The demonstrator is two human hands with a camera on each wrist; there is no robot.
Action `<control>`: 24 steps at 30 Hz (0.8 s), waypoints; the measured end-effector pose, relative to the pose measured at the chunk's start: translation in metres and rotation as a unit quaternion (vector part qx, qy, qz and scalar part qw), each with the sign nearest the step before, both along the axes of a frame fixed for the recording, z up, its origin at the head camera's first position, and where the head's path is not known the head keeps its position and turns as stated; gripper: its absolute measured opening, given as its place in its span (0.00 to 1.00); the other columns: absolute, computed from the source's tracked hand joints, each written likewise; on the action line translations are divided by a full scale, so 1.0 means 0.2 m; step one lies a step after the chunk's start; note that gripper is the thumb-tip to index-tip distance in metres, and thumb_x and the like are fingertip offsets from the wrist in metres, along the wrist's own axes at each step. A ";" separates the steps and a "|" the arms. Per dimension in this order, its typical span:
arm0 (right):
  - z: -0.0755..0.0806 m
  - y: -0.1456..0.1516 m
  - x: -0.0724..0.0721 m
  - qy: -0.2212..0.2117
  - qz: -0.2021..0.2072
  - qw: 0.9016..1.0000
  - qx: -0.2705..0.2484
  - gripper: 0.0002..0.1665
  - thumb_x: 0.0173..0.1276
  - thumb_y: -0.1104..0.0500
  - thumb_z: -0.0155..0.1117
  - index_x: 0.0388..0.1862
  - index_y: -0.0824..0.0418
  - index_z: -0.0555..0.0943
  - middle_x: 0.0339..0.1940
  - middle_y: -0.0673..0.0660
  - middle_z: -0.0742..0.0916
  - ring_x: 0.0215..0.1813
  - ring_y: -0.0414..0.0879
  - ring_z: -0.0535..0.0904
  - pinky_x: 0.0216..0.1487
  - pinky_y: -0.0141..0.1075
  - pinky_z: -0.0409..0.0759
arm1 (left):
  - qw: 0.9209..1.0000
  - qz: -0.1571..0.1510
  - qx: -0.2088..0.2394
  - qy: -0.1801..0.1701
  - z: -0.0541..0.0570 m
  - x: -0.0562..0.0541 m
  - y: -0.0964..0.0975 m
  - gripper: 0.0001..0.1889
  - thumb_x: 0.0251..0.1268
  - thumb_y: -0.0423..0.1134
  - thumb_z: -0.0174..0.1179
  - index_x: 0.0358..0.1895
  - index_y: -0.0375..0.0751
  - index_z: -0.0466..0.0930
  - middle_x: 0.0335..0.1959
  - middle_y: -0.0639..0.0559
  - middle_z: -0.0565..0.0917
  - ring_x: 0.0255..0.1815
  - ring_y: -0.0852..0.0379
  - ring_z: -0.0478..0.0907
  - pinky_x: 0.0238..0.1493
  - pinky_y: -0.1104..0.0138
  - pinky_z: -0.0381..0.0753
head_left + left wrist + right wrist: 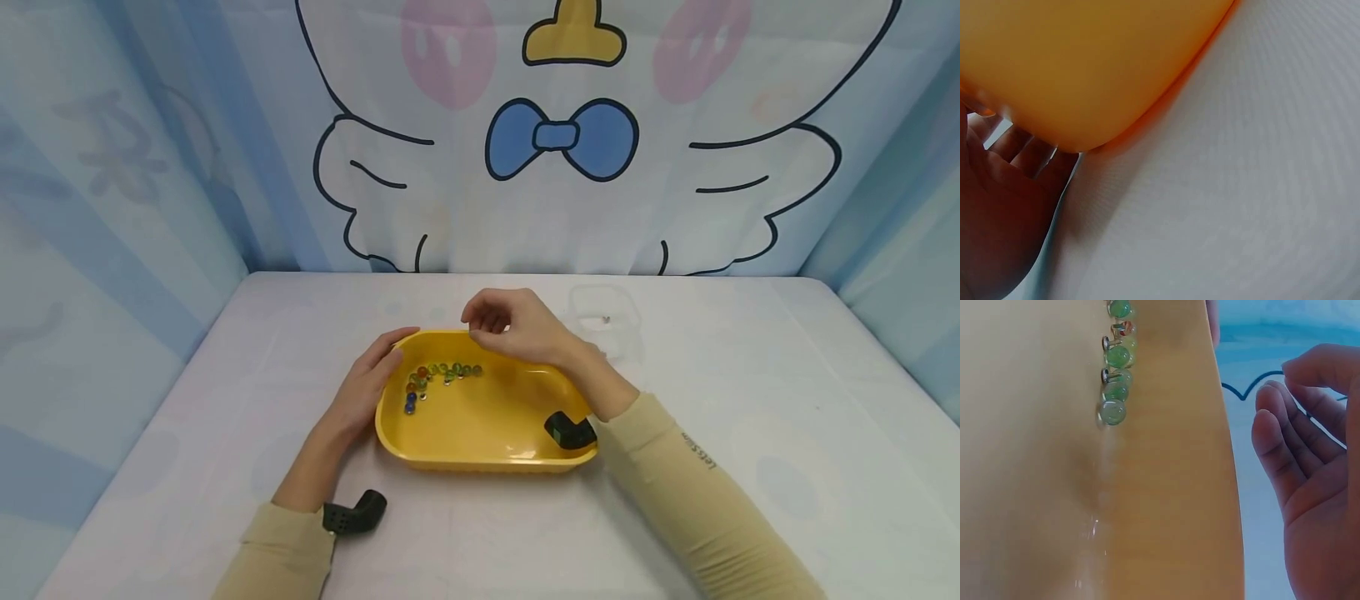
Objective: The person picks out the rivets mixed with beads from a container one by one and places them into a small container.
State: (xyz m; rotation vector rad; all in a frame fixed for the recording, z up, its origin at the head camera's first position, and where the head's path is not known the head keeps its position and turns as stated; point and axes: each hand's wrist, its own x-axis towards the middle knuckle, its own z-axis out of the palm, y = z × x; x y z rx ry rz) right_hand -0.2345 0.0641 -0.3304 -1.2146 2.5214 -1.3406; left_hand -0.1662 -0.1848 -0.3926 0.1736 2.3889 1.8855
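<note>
A yellow tray (495, 425) stands on the table, its left end gripped by my left hand (367, 385). The thumb lies over the rim, and the left wrist view shows the other fingers (1029, 150) against the outer wall. Over the far rim hovers my right hand (521, 323), fingers loosely curled, nothing visible between them. Green, orange and blue glass marbles (410, 408) line the tray's far left side. Among them lie small metal tacks with flat round heads (1105, 344).
Behind the tray, to the right, is a clear plastic container (622, 333) with a tiny item (606, 319) in it. The right forearm passes over the tray's right end. A white cloth (750, 400) covers the table, and printed curtains (555, 217) enclose the back and sides.
</note>
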 end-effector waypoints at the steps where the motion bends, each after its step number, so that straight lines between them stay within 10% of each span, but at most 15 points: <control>1: 0.00 0.00 0.00 -0.004 0.003 1.000 0.002 0.08 0.65 0.68 0.66 0.44 0.64 0.83 0.34 0.51 0.84 0.35 0.46 0.78 0.40 0.35 0.82 | 1.000 0.001 0.000 -0.001 0.00 0.00 0.00 0.23 0.84 0.44 0.39 0.75 0.50 0.65 0.73 0.48 0.68 0.75 0.48 0.61 0.77 0.50 0.51; 24: -0.10 -0.06 0.02 -0.018 0.105 0.991 0.077 0.08 0.65 0.69 0.66 0.44 0.67 0.83 0.33 0.51 0.85 0.34 0.41 0.79 0.39 0.33 0.81 | 1.000 -0.001 -0.011 -0.001 0.01 0.01 0.00 0.23 0.84 0.45 0.39 0.76 0.50 0.64 0.74 0.47 0.67 0.74 0.48 0.60 0.77 0.49 0.51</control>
